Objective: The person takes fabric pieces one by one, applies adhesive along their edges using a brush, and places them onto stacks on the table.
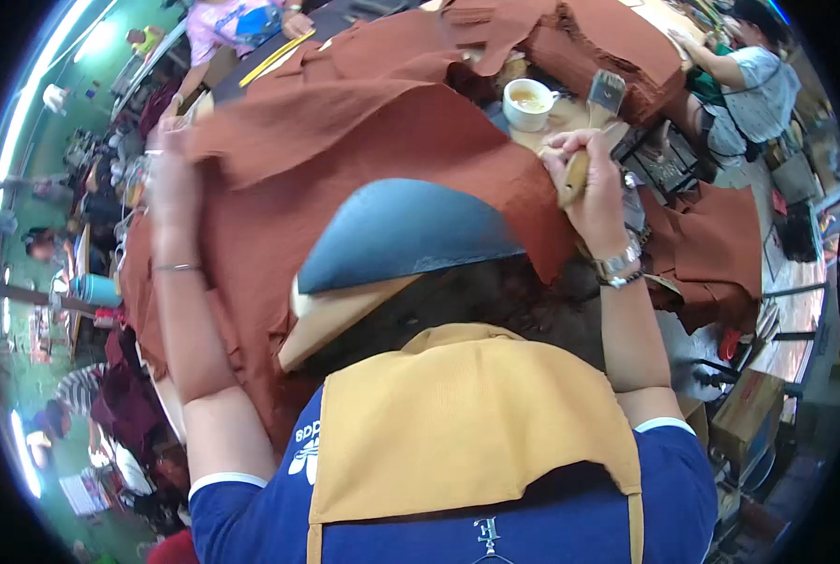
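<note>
In my right hand (589,179) is a flat brush (607,91), gripped by its wooden handle with the bristles upward. My left hand (172,155) is smeared by motion at the left edge of a large reddish-brown leather sheet (279,207); its fingers cannot be made out. A dark blue-grey curved piece (406,235) lies in front of my chest, with a pale wooden edge (345,315) beneath it. Left of the brush stands a white cup (529,105) with yellowish liquid inside.
More brown leather (617,56) is piled at the back, and some hangs at the right (711,244). Yellow sticks (277,58) lie at the back left. Co-workers are at the upper left and upper right. A cardboard box (747,423) stands at the lower right.
</note>
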